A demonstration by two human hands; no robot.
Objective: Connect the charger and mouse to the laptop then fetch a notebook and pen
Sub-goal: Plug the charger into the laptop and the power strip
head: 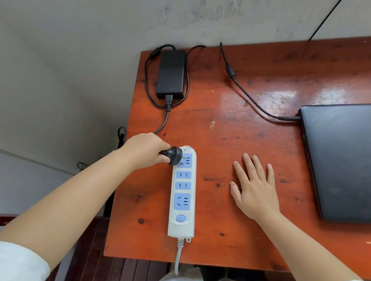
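My left hand [144,149] grips the black charger plug [174,155], whose prongs sit at the top socket of the white and blue power strip [184,194]. The black charger brick [172,73] lies at the desk's far left corner with its cable looped around it. A thin black charger cable [249,94] runs from there into the left side of the closed dark laptop [359,158] at the right. My right hand [254,189] rests flat on the desk, fingers spread, between the strip and the laptop. No mouse, notebook or pen is in view.
The reddish wooden desk [231,128] stands against a grey wall, its left edge just beyond the power strip. The strip's white cord [178,255] hangs off the front edge. A dark wooden slatted chair [106,275] is below the desk at the left.
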